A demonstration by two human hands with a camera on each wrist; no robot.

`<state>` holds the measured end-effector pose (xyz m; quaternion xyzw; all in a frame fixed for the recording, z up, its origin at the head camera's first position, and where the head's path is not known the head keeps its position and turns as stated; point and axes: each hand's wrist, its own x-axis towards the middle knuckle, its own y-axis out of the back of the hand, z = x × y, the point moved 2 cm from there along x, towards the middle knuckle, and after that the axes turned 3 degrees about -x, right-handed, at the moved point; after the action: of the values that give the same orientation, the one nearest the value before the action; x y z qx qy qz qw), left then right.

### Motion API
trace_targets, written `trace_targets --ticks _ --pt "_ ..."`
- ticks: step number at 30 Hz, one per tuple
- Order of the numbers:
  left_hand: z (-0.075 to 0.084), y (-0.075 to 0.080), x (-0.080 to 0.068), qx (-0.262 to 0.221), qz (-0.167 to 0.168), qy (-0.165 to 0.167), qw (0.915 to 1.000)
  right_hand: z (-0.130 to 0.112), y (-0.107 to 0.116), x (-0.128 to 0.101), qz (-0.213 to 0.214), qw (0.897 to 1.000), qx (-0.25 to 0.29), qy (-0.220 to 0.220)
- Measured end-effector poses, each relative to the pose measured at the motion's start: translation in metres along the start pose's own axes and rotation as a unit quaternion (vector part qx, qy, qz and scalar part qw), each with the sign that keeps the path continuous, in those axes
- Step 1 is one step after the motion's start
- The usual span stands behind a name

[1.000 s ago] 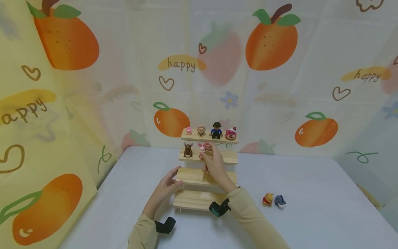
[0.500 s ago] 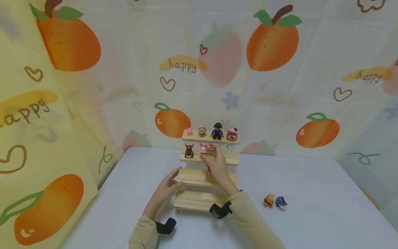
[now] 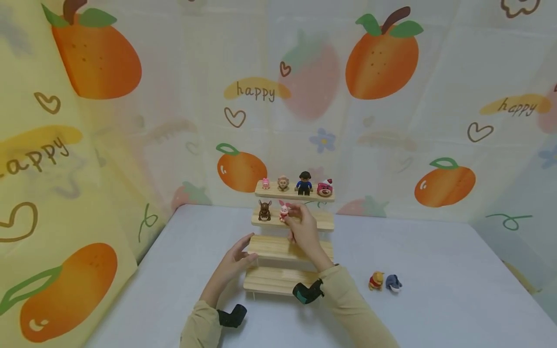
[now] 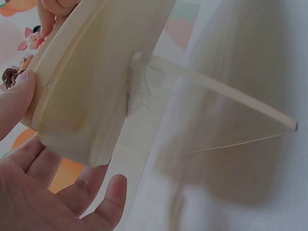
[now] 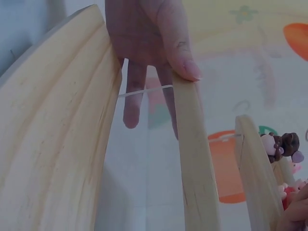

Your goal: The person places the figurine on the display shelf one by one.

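A stepped wooden display shelf [image 3: 283, 278] stands mid-table in the head view. My right hand [image 3: 304, 232] pinches a pink long-eared figurine [image 3: 284, 211] at the second tier from the top, right of a brown big-eared figurine [image 3: 264, 211]. In the right wrist view its fingertips [image 5: 296, 214] show at the lower right corner, beside the pink figurine. My left hand [image 3: 233, 258] holds the left end of the third tier. The left wrist view shows its thumb [image 4: 19, 98] on the board's edge and the other fingers spread behind and below.
Along the top tier stand a small pink figurine [image 3: 265, 183], a tan-faced one [image 3: 283, 182], a figure in blue [image 3: 304, 183] and a pink bear with a white hat [image 3: 325, 187]. A yellow bear in red [image 3: 376, 281] and a grey-blue donkey [image 3: 393, 283] sit on the table, right.
The right hand's fingers shift slightly around the pink figurine, which stays at the same place on its tier. The left hand keeps its place on the shelf.
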<state>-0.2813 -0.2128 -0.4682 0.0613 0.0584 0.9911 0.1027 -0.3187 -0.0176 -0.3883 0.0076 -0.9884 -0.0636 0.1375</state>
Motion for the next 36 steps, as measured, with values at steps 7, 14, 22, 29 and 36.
trace_targets --ticks 7,14,22,29,36 --pt "0.003 -0.002 -0.001 -0.014 0.001 0.009 0.9999 -0.002 0.003 -0.002 0.0 1.0 0.001 -0.009" --pt "0.003 -0.003 -0.001 -0.021 -0.004 0.011 0.9997 -0.004 0.016 -0.019 -0.037 0.998 -0.006 -0.04" --pt "0.003 -0.005 0.0 -0.018 -0.006 0.012 0.9998 -0.003 0.05 -0.033 -0.057 0.996 -0.049 -0.051" --pt "0.001 -0.007 -0.001 -0.016 -0.001 0.012 0.9998 0.002 0.083 -0.04 -0.065 0.993 -0.096 -0.023" --pt "0.017 -0.005 -0.007 -0.01 0.0 0.018 0.9998 -0.007 0.104 -0.046 -0.053 0.994 -0.091 0.007"
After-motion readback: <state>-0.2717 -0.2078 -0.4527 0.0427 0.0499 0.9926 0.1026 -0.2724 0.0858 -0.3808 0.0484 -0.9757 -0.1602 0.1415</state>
